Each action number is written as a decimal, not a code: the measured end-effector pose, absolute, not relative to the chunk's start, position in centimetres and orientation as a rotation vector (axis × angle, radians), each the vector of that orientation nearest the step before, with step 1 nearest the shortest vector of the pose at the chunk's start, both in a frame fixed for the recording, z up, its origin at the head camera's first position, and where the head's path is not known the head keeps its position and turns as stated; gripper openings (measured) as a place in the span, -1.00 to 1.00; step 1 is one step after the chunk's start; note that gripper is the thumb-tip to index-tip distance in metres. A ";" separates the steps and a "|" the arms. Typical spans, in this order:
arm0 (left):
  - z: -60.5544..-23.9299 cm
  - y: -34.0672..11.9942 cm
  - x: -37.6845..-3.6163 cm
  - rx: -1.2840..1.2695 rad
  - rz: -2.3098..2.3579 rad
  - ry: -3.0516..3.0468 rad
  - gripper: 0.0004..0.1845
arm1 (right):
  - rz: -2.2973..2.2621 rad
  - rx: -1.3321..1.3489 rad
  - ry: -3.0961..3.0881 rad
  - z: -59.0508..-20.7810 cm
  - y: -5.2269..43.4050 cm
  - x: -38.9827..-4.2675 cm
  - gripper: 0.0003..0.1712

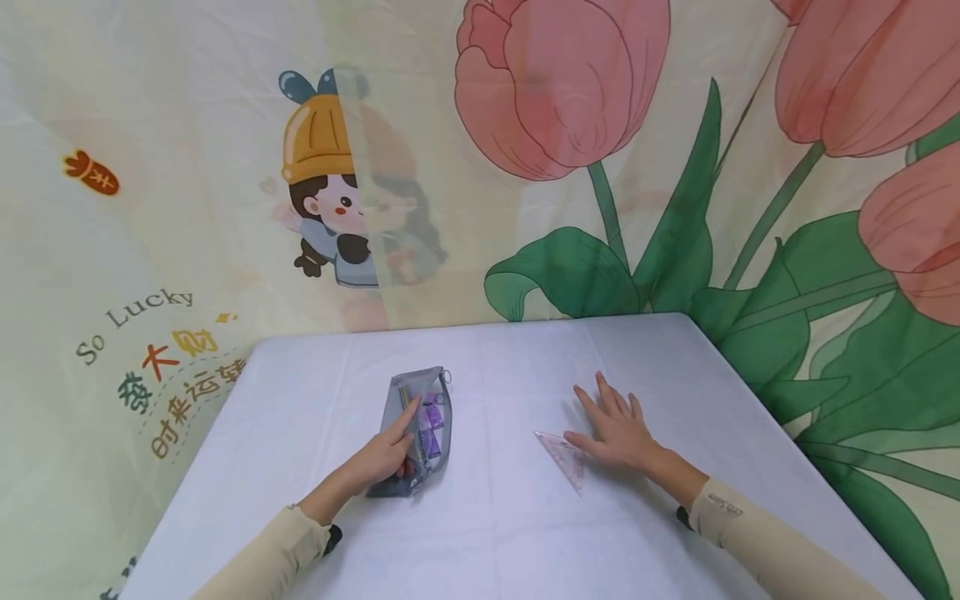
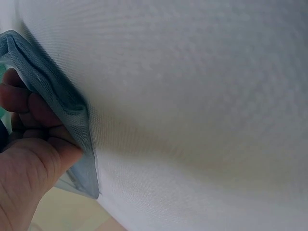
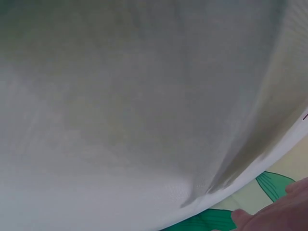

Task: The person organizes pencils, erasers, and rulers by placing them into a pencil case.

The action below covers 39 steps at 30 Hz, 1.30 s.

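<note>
A grey see-through mesh pencil pouch [image 1: 437, 457] lies on the white-covered table, with purple items [image 1: 431, 417] and a long yellowish item visible inside. My left hand [image 1: 392, 450] grips the near part of the pouch, its index finger stretched over the mesh. In the left wrist view, the thumb and curled fingers of the left hand [image 2: 36, 144] meet at the pouch's folded edge [image 2: 72, 115]. A clear triangular set square [image 1: 564, 460] lies right of the pouch. Over its right corner is the thumb of my right hand [image 1: 617, 429], fingers spread; contact cannot be told.
The white tablecloth [image 1: 480, 533] covers the table, whose far edge meets a printed cloth backdrop [image 1: 420, 308] with tulips and a cartoon figure. Between the pouch and the set square is bare cloth. The right wrist view shows mostly white cloth [image 3: 120, 120].
</note>
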State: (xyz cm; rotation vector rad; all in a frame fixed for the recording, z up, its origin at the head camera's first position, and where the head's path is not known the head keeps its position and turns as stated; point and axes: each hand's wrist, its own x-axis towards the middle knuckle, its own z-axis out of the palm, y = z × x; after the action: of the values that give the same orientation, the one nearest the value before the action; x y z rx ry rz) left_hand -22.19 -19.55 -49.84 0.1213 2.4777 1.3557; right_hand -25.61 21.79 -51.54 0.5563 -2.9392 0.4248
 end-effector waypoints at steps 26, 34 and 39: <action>-50.1 -19.6 -22.3 0.074 1.377 2.459 -0.31 | 0.821 0.454 -3.210 -50.1 18.3 -24.6 -0.14; -50.2 -19.6 -22.2 0.084 1.403 2.447 -0.30 | 0.864 0.490 -3.253 -49.5 17.4 -24.8 -0.40; -50.1 -19.6 -22.1 0.112 1.410 2.445 -0.29 | 1.032 0.653 -3.156 -49.3 16.1 -25.4 -0.71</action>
State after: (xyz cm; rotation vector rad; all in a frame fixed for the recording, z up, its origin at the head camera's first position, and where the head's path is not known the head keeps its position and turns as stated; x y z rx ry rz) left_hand -22.07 -19.61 -50.11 0.1116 2.4446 1.4097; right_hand -25.36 16.10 -49.30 0.6531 -3.1561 1.0324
